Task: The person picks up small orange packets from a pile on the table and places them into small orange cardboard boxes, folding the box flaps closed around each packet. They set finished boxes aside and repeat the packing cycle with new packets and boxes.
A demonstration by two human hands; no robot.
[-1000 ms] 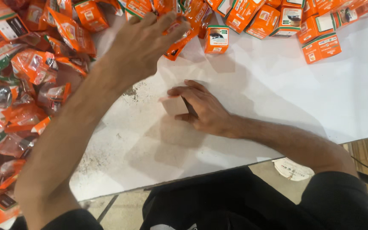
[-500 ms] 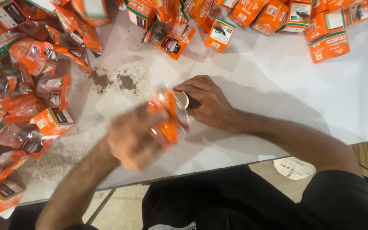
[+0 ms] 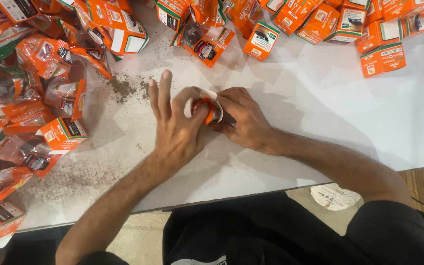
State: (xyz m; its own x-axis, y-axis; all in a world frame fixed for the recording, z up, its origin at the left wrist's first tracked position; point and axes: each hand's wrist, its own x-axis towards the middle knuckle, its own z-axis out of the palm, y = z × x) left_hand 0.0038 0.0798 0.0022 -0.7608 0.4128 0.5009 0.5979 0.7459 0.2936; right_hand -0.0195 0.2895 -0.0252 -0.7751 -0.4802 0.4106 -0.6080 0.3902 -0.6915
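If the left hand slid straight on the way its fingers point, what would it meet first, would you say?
Probably the dark crumbs on the white table just beyond the left hand, then the orange packets at the far edge.

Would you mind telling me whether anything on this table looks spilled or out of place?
Yes: dark gritty specks are scattered over the white table, thickest just beyond the left hand, with finer dust toward the near-left edge. The orange packets lie in a loose heap.

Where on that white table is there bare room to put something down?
The right side of the white table is bare, below the orange cardboard boxes and right of the right hand. The left edge is crowded with orange plastic packets.
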